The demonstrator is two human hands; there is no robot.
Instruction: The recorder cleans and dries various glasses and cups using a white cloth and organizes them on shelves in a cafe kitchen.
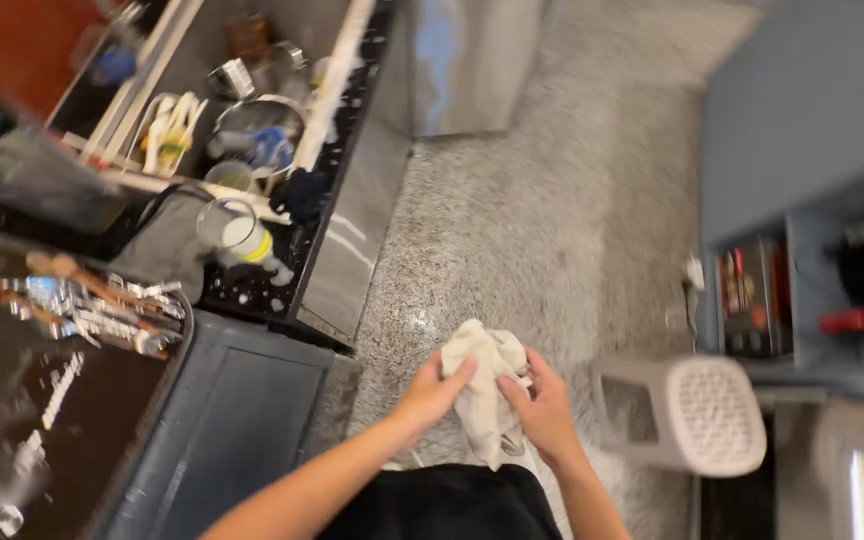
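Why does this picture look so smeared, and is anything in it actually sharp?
Head view: the whole frame is motion-blurred, worst at the cutlery on the left; glare streaks the dark counter; the left hand, right hand and the crumpled cloth between them are clearest, though soft.

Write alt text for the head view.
Both hands, left hand and right hand, hold a crumpled off-white cloth above a speckled floor. To the left, a sink full of dishes sits in a dark counter.
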